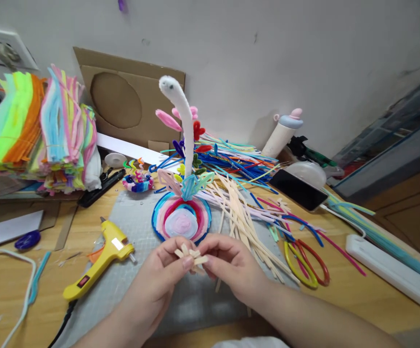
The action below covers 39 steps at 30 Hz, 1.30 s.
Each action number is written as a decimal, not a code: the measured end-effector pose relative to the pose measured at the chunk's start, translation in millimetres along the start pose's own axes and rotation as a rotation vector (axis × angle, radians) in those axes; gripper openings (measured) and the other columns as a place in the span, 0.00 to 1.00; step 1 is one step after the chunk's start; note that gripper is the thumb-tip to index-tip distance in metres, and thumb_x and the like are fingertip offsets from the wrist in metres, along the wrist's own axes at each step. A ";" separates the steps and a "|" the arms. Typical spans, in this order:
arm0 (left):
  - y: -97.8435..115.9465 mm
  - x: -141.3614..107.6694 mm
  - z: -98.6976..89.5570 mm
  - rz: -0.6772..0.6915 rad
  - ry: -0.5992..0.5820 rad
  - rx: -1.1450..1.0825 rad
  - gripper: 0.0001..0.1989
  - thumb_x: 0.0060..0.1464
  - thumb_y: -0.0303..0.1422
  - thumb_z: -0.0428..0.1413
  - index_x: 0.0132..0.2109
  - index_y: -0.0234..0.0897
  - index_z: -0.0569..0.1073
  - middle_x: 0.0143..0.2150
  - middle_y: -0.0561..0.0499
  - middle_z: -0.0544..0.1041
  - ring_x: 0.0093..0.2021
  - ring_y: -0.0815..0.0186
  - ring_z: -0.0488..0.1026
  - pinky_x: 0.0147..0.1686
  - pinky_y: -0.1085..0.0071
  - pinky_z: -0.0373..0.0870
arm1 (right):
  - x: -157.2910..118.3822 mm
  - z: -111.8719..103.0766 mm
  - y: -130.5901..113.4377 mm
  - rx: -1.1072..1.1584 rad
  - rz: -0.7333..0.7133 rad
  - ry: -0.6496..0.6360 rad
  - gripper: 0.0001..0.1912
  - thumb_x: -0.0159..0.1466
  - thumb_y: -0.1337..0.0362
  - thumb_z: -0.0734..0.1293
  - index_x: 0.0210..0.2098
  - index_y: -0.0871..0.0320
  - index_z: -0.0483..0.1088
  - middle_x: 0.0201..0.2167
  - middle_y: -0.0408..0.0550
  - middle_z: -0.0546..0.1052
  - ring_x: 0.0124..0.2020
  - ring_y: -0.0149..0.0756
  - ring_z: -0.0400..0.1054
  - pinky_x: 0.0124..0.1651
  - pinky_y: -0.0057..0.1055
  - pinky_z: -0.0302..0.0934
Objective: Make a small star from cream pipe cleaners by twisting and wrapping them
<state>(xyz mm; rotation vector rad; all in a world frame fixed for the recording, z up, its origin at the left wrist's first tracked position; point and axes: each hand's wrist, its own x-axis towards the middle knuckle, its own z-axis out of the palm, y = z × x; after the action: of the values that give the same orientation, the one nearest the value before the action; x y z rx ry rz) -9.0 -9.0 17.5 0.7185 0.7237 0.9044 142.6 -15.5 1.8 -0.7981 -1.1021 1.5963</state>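
Observation:
Both hands meet over the front of the grey cutting mat (123, 212). My left hand (161, 270) pinches a small star-shaped piece of cream pipe cleaner (185, 252) between thumb and fingers. From the other side, my right hand (233, 266) grips the same piece, its fingertips partly covering it. Just beyond them lies a round coil of blue, pink and white pipe cleaners (155, 220) with pastel loops at its back edge. A tall white fuzzy stem (187, 125) rises behind the coil. Long cream pipe cleaners (244, 222) lie in a pile to the right.
A yellow glue gun (101, 261) lies left of my hands. Scissors (304, 263) with red and yellow handles, a phone (299, 188) and a white power strip (391, 273) lie at right. Colourful pipe cleaner bundles (63, 121), cardboard (152, 92) and a bottle (282, 133) stand along the wall.

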 end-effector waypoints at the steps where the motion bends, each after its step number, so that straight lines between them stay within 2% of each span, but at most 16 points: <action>1: -0.9 0.0 0.0 0.002 0.001 0.014 0.06 0.46 0.31 0.61 0.28 0.36 0.70 0.27 0.55 0.69 0.28 0.71 0.63 0.31 0.77 0.61 | -1.0 -0.4 0.1 -0.002 -0.017 -0.010 0.07 0.56 0.61 0.69 0.32 0.58 0.71 0.26 0.43 0.71 0.23 0.25 0.61 0.26 0.22 0.56; 8: -3.6 1.5 4.9 0.013 0.072 0.085 0.09 0.41 0.32 0.64 0.26 0.36 0.70 0.27 0.54 0.69 0.30 0.69 0.63 0.31 0.76 0.61 | -4.4 -3.1 -3.4 -0.245 -0.226 0.014 0.04 0.58 0.63 0.67 0.32 0.58 0.72 0.32 0.47 0.70 0.35 0.33 0.65 0.38 0.30 0.60; 12: -3.5 1.1 6.3 0.001 0.091 0.089 0.10 0.39 0.33 0.65 0.26 0.36 0.71 0.26 0.54 0.69 0.28 0.69 0.63 0.30 0.76 0.61 | -2.4 -3.5 -5.5 -0.039 -0.079 -0.018 0.07 0.56 0.62 0.69 0.30 0.59 0.71 0.29 0.45 0.69 0.31 0.31 0.64 0.34 0.27 0.60; 15: -4.1 0.7 5.7 -0.031 0.067 0.083 0.10 0.39 0.34 0.65 0.26 0.36 0.71 0.25 0.54 0.70 0.28 0.69 0.65 0.30 0.75 0.63 | -1.0 -4.2 -7.0 0.023 0.011 -0.040 0.09 0.56 0.60 0.70 0.30 0.60 0.71 0.27 0.44 0.68 0.26 0.27 0.62 0.29 0.25 0.58; 22: -3.8 1.0 6.3 -0.037 0.035 0.098 0.10 0.40 0.33 0.65 0.26 0.36 0.71 0.23 0.55 0.70 0.26 0.70 0.67 0.27 0.77 0.63 | -2.3 -3.9 -10.0 0.001 0.012 -0.036 0.09 0.55 0.61 0.70 0.28 0.61 0.71 0.26 0.44 0.69 0.26 0.28 0.63 0.29 0.25 0.59; 26: -3.7 0.0 7.8 -0.019 0.044 0.158 0.08 0.41 0.32 0.64 0.26 0.36 0.71 0.24 0.54 0.70 0.27 0.69 0.68 0.29 0.75 0.64 | -2.6 -4.2 -9.8 0.037 0.090 -0.024 0.09 0.55 0.61 0.70 0.27 0.61 0.69 0.25 0.42 0.68 0.24 0.26 0.61 0.26 0.22 0.58; 31: -7.2 -0.7 4.2 0.075 0.090 0.232 0.07 0.41 0.31 0.64 0.26 0.37 0.72 0.26 0.53 0.72 0.29 0.67 0.68 0.31 0.73 0.65 | -1.8 -6.4 -8.8 0.100 0.182 -0.017 0.10 0.54 0.61 0.70 0.26 0.62 0.69 0.24 0.41 0.68 0.23 0.24 0.60 0.25 0.21 0.55; 35: -8.6 0.2 -0.7 0.110 0.076 0.276 0.05 0.41 0.30 0.64 0.28 0.38 0.75 0.28 0.52 0.73 0.32 0.66 0.69 0.33 0.73 0.66 | -1.2 -6.7 -9.0 0.195 0.265 -0.009 0.11 0.52 0.61 0.71 0.26 0.62 0.69 0.22 0.40 0.68 0.20 0.23 0.59 0.23 0.20 0.53; 39: -8.6 -0.1 0.0 0.095 0.118 0.256 0.08 0.39 0.30 0.65 0.30 0.39 0.75 0.28 0.53 0.74 0.31 0.67 0.69 0.32 0.74 0.66 | -1.0 -6.8 -7.5 0.228 0.270 0.002 0.11 0.52 0.61 0.72 0.26 0.62 0.69 0.23 0.41 0.69 0.21 0.23 0.60 0.23 0.20 0.54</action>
<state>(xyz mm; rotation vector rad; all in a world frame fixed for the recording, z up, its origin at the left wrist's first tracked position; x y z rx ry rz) -5.4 -12.7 10.8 0.9380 0.9276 0.9564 151.6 -13.9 6.2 -0.8201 -0.8164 1.9065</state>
